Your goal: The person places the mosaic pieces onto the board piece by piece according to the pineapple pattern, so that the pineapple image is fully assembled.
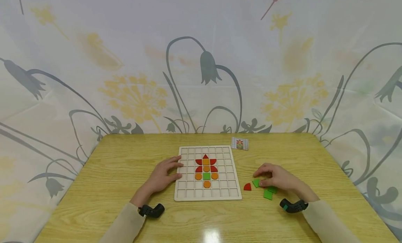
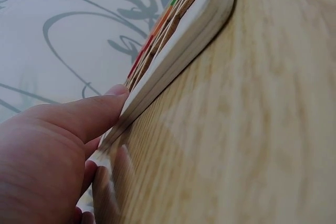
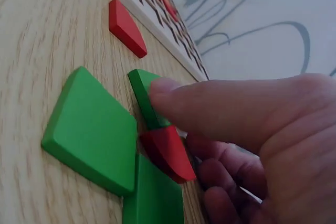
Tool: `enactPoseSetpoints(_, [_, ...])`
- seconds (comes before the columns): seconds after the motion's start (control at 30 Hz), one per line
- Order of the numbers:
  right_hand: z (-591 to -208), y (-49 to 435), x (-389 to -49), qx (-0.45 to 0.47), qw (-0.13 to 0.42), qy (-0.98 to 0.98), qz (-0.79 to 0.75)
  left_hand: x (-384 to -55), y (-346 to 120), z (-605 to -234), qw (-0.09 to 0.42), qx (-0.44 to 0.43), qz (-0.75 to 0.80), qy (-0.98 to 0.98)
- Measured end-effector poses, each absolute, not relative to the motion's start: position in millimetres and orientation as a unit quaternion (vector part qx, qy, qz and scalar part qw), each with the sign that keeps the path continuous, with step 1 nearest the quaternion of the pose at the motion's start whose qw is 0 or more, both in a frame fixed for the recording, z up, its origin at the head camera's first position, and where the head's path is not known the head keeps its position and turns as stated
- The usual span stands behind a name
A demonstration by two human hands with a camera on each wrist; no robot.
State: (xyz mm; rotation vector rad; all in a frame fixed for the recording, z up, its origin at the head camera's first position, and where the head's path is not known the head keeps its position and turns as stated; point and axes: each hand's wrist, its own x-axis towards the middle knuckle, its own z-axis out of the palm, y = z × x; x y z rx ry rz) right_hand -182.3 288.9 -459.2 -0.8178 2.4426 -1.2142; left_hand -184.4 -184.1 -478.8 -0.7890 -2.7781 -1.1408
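A white gridded board [image 1: 188,195] lies on the table with red, orange and green tiles set in a figure. At its left edge rests my left hand [image 1: 162,174], thumb against the rim and fingertips over it; the left wrist view shows the thumb [image 2: 100,111] at that rim. My right hand [image 1: 277,178] is over loose tiles right of the board. In the right wrist view its thumb touches a green tile [image 3: 140,90]; its other fingers are bent and partly hidden, with a red tile [image 3: 170,153] just below the thumb.
A small pattern card [image 1: 240,144] lies beyond the board's far right corner. A red quarter-circle tile [image 1: 247,187] is between the board and the right hand. Green square tiles [image 3: 92,132] lie nearer the wrist. A printed curtain [image 1: 201,107] stands behind the wooden table [image 1: 135,148].
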Motion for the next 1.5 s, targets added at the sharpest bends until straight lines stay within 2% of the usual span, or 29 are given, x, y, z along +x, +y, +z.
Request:
enactPoseSetpoints(0.37, [-458.8,282.5,-180.5,-0.295,0.134,0.850,-0.415,-184.2,-183.6,-479.5,0.024,-0.257,-0.367,-0.894])
enactPoseSetpoints(0.57, [-454.5,279.5,-179.4,-0.248,0.137,0.861,-0.423,-184.7,-183.6,-479.9,0.021,-0.257,-0.363,-0.896])
enactPoseSetpoints(0.83, [-452.6,267.8,-178.8,-0.194,0.071,0.881,-0.426,-183.6,-184.2,-478.9,0.016,-0.251,-0.362,-0.898])
enactPoseSetpoints(1.07, [-452.5,249.6,-178.6,-0.215,0.017,0.875,-0.434,-183.7,-184.5,-478.2,0.013,-0.249,-0.365,-0.897])
enactPoseSetpoints(1.5, [-455.3,206.9,-173.2,-0.272,0.083,0.823,-0.492,-184.8,-185.1,-479.9,0.017,-0.252,-0.361,-0.898])
